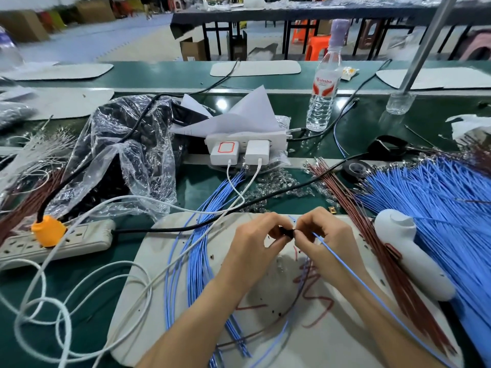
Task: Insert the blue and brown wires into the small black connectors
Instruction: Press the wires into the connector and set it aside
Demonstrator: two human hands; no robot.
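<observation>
My left hand pinches a small black connector over the white work mat. My right hand meets it from the right and pinches a blue wire right at the connector; the wire trails down to the lower right. A thin brown wire curves across the mat below my hands. Finished blue wires lie bundled on the mat's left. Loose blue wires and brown wires fan out at the right. A clear bag of black connectors sits at the left.
A white handheld tool lies on the wires at the right. A power strip with an orange plug, white chargers and looping white cables fill the left and centre. A water bottle stands behind, black tape rolls to its right.
</observation>
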